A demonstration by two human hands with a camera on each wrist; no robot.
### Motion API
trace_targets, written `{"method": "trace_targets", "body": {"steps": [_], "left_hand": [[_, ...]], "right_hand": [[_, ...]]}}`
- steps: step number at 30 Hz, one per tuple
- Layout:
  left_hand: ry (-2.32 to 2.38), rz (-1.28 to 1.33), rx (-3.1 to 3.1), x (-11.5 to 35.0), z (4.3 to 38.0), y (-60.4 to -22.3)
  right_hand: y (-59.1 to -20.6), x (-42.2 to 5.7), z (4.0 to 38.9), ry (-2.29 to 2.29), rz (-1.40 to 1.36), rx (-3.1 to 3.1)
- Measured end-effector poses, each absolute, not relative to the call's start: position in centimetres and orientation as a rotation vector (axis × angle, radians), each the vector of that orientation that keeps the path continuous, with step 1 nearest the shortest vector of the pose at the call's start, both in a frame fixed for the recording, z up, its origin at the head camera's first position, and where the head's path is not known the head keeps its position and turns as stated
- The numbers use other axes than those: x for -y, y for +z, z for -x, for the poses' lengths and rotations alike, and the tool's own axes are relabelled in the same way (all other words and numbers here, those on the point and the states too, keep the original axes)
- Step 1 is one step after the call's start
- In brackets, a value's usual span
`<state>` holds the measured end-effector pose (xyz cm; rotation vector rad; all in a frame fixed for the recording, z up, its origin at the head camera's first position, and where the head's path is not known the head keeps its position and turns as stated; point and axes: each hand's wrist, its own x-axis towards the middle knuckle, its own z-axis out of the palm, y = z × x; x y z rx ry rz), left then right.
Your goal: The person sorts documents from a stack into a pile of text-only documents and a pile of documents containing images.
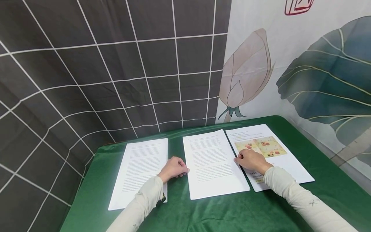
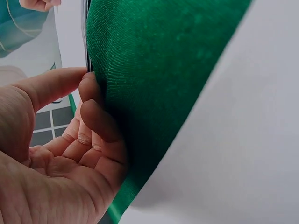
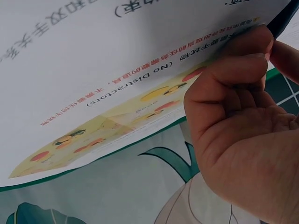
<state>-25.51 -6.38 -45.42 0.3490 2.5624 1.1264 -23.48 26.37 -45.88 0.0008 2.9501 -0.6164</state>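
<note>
A middle stack of printed paper (image 1: 213,190) lies on the green cloth, between two others. At its left edge my left hand (image 1: 173,168) pinches the sheets between thumb (image 2: 60,84) and index finger, the other fingers curled, as the left wrist view shows. Opposite, my right hand (image 1: 251,160) pinches the middle stack's right edge with its fingertips. That hand lies over the right stack of paper (image 1: 287,167), which carries a yellow picture with fruit (image 3: 154,95) and printed text.
A left stack of printed paper (image 1: 142,174) lies beside my left forearm; a small dark object (image 1: 161,200) shows under the sleeve. The green tablecloth (image 1: 87,193) reaches a dark tiled-pattern curtain (image 1: 121,64) and a white flower-printed backdrop (image 1: 278,42) behind.
</note>
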Motion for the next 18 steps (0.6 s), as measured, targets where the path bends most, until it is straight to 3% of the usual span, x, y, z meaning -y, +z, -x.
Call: {"method": "trace_targets", "body": {"steps": [18], "left_hand": [[1.105, -0.366, -2.598, 6.27, 24.97, -45.67]], "right_hand": [[-45.58, -25.84, 23.41, -0.642, 0.006, -2.997]]}}
